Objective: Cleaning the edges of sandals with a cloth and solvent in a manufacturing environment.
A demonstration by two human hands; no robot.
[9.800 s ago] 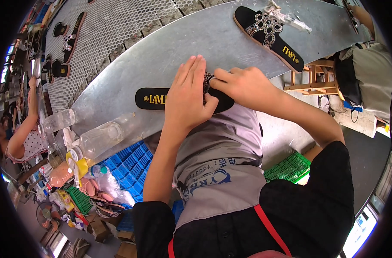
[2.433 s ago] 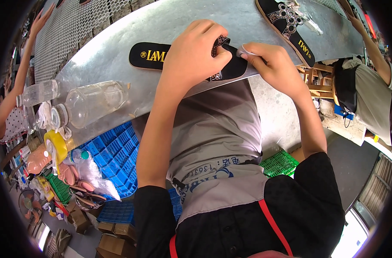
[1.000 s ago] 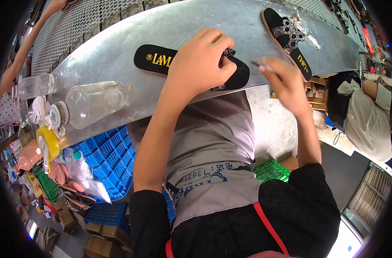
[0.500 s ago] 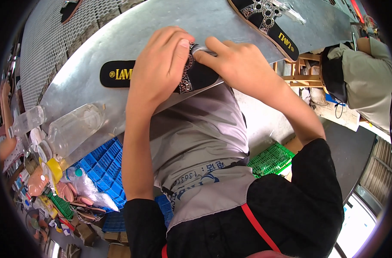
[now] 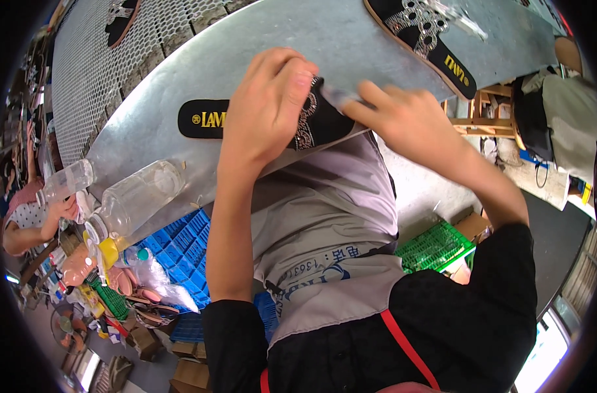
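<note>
Since half a second ago the right hand (image 5: 403, 121) has drawn back slightly from the black sandal sole (image 5: 259, 121), its fingers pinched on a thin, blurred tool at the toe end. Flat on the grey metal tabletop (image 5: 338, 46), the sole shows gold lettering and a silver patterned strap. Left hand (image 5: 269, 105) presses down on it, fingers curled over the strap.

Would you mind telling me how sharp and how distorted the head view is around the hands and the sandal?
Head view: strong fisheye, so the metal table edge bows and a black rim frames the picture; the left hand pressing on the black sandal is sharp; the right hand is slightly motion-blurred, and the small tool at its fingertips is smeared; daylight is even, with soft glare on the table.
</note>
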